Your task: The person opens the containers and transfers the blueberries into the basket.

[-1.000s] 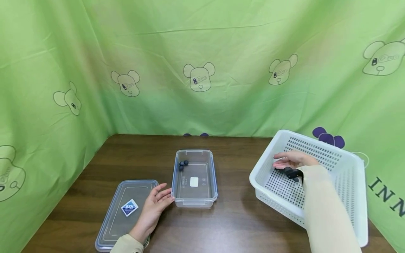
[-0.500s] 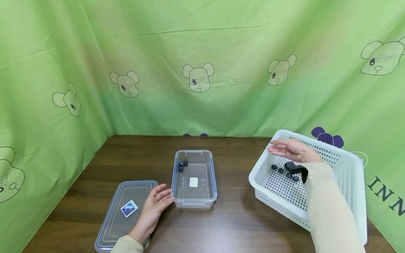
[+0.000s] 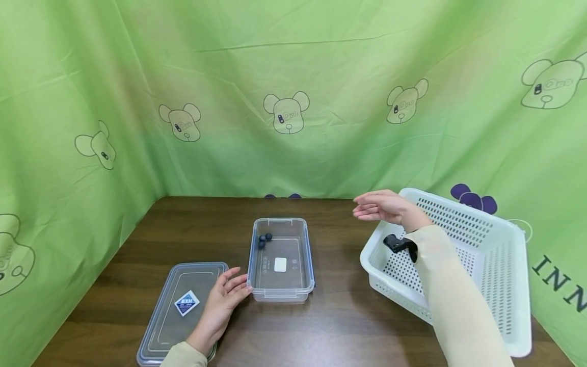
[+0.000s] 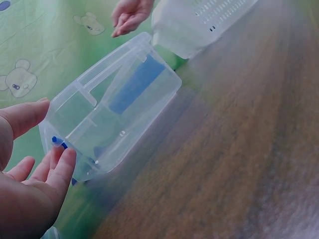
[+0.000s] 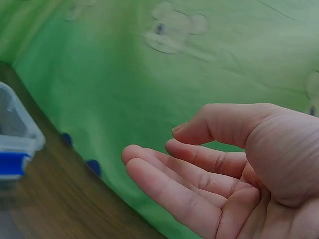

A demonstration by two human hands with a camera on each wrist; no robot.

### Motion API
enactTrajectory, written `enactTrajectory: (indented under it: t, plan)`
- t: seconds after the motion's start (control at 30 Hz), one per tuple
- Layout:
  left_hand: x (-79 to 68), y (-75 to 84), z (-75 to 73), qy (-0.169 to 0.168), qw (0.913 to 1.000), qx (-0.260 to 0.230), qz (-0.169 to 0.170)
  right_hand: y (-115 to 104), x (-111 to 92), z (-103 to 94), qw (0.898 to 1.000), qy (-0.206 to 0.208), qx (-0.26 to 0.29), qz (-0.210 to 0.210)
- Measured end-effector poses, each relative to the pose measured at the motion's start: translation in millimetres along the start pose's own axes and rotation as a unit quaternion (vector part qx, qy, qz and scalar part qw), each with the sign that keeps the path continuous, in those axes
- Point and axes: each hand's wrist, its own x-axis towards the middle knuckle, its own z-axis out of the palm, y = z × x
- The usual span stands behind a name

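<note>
In the head view, my left hand rests its fingertips at the near left corner of a clear plastic food container with a blue seal. The left wrist view shows that hand's spread fingers beside the container wall. Three blueberries lie at the container's left side. My right hand hovers over the left rim of a white perforated basket, thumb and fingers loosely bent. Up close in the right wrist view, no thing shows between the right fingers; the palm is partly hidden.
A clear lid with blue edging and a diamond label lies at the left, partly under my left forearm. Wooden table surface runs between container and basket. A green printed curtain stands behind the table. My right sleeve covers part of the basket.
My right hand has risen out of the basket and moved left past its rim. Several dark berries showed in the basket half a second ago. The left hand and container have stayed put.
</note>
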Motion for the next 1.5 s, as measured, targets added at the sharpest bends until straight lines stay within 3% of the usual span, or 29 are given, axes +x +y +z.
enactTrajectory:
  t: [0.57,0.9,1.1,1.33,1.5]
  plan:
    - [-0.1,0.4,0.6,0.000,1.0000,-0.005,-0.004,18.1,62.5,84.8,0.998,-0.042,-0.046,0.020]
    - [-0.5,0.8,0.1,0.001,1.0000,-0.001,0.000,32.0,83.7,135.8,0.993,-0.069,-0.082,0.058]
    - [-1.4,0.9,-0.2,0.002,1.0000,0.004,-0.004,48.5,93.5,155.6,0.991,-0.068,-0.075,0.085]
    - [-2.1,1.3,-0.8,0.005,0.9999,0.008,-0.007,63.5,106.8,179.5,0.995,-0.036,-0.054,0.081]
    - [-1.6,0.9,0.7,0.002,1.0000,0.005,-0.007,74.3,114.5,188.0,0.991,-0.036,-0.064,0.110]
